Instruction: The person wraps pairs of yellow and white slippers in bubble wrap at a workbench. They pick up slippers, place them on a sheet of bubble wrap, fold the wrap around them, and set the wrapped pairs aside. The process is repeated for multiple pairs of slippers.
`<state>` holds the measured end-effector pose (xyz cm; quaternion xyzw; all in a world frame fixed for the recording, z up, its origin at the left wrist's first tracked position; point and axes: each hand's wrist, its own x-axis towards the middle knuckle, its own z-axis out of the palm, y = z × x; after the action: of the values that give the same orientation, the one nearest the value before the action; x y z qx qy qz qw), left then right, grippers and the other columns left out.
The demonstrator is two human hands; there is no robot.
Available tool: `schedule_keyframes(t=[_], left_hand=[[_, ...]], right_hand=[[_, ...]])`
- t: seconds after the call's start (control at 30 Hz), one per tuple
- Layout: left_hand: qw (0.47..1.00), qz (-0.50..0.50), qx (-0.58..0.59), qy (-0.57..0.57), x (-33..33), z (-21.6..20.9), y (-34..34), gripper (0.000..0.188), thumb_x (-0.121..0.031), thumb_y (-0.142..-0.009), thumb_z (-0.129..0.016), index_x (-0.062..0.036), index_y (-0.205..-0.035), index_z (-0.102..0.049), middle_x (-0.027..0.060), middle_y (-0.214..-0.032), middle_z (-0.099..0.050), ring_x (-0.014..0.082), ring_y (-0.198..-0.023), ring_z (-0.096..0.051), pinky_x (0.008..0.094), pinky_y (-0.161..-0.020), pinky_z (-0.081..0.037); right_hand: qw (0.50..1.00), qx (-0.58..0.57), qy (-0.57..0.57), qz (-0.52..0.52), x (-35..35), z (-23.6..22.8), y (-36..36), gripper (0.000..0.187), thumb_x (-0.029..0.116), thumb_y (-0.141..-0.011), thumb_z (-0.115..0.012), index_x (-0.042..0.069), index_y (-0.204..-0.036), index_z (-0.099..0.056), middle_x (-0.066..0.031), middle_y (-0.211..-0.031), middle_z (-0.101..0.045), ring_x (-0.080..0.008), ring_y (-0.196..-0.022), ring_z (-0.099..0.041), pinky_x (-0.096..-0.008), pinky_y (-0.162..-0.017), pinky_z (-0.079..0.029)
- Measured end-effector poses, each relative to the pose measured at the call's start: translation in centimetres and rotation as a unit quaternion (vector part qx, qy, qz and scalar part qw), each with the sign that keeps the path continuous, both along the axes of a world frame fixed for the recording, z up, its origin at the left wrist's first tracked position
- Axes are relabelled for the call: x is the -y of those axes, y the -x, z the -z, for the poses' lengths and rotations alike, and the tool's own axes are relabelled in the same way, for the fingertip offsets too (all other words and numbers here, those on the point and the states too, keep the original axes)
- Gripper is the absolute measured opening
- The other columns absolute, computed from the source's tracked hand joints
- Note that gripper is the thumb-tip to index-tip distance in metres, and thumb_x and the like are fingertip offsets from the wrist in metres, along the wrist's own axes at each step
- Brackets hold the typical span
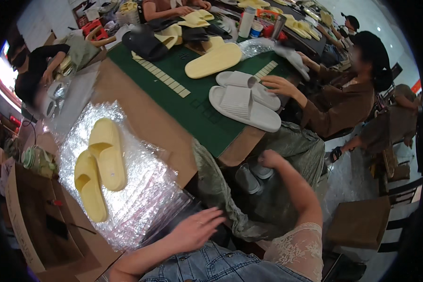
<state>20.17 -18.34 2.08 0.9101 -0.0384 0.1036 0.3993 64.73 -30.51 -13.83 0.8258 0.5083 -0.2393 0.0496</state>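
My left hand is held over my lap with its fingers stretched out and nothing in it. Beside the table's near corner, my right hand is closed; whether anything is in its curled fingers is hidden. Below it, grey shoes show under the table edge, by a drab green cloth. A pair of yellow slide slippers lies on a shiny stack of clear plastic bags at left. Two grey slide slippers rest on the green mat, apart from my hands.
Farther back is a single yellow slipper, near black slippers. A co-worker's hand reaches over the grey pair from the right, and other people sit around the tables. An open cardboard box stands at lower left, a brown stool at right.
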Motion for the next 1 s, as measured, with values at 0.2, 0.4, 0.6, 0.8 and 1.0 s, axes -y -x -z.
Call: schedule_keyframes(t=[0.2, 0.4, 0.6, 0.8, 1.0], left_hand=[[0.982, 0.13, -0.108, -0.08, 7.8, 9.5, -12.7, 0.057, -0.011, -0.091, -0.059, 0.0044, -0.144, -0.045, 0.0296, -0.143, -0.051, 0.0383, -0.128, -0.058, 0.0423, -0.1, -0.053], [0.806, 0.083, -0.532, -0.246, 8.9, 20.3, -17.2, 0.066, -0.017, -0.094, -0.057, 0.0, -0.154, -0.036, 0.0334, -0.144, -0.05, 0.038, -0.115, -0.066, 0.0454, -0.089, -0.057], [0.737, 0.271, -0.539, -0.305, 7.6, 27.0, -16.1, 0.047, -0.026, -0.092, -0.067, -0.0114, -0.137, -0.065, 0.0134, -0.149, -0.054, 0.0377, -0.13, -0.057, 0.0568, -0.103, -0.047], [0.8, 0.279, -0.526, -0.081, 8.0, 33.1, -11.1, 0.029, -0.017, -0.091, -0.066, -0.0085, -0.117, -0.075, 0.0156, -0.121, -0.071, 0.0377, -0.115, -0.066, 0.0497, -0.087, -0.056], [0.8, 0.301, -0.488, -0.178, 9.8, 35.6, -11.6, 0.027, -0.018, -0.092, -0.066, -0.0059, -0.115, -0.07, 0.0149, -0.105, -0.072, 0.0382, -0.088, -0.068, 0.0516, -0.075, -0.055]], right_hand=[[0.955, 0.113, 0.185, -0.204, -5.2, 13.8, 1.5, 0.032, 0.023, -0.094, -0.054, 0.009, -0.116, -0.072, -0.0146, -0.126, -0.067, -0.0327, -0.114, -0.064, -0.0461, -0.093, -0.05], [0.919, 0.235, 0.286, -0.137, -4.2, 19.2, -5.3, 0.043, 0.032, -0.101, -0.049, 0.012, -0.138, -0.06, -0.0081, -0.147, -0.053, -0.0297, -0.136, -0.047, -0.0504, -0.108, -0.036], [0.882, 0.337, 0.328, -0.019, 2.4, 23.1, -13.1, 0.047, 0.032, -0.106, -0.048, 0.015, -0.149, -0.054, -0.0027, -0.156, -0.047, -0.0264, -0.146, -0.037, -0.0492, -0.116, -0.028], [0.912, 0.191, 0.36, -0.039, 3.2, 19.0, -10.0, 0.039, 0.023, -0.099, -0.053, 0.014, -0.135, -0.066, -0.0071, -0.142, -0.06, -0.026, -0.131, -0.056, -0.0463, -0.102, -0.045], [0.98, 0.149, 0.099, 0.083, 6.1, 16.6, -8.1, 0.026, 0.011, -0.092, -0.055, 0.004, -0.105, -0.076, -0.0204, -0.108, -0.072, -0.0334, -0.102, -0.07, -0.0446, -0.092, -0.054]])
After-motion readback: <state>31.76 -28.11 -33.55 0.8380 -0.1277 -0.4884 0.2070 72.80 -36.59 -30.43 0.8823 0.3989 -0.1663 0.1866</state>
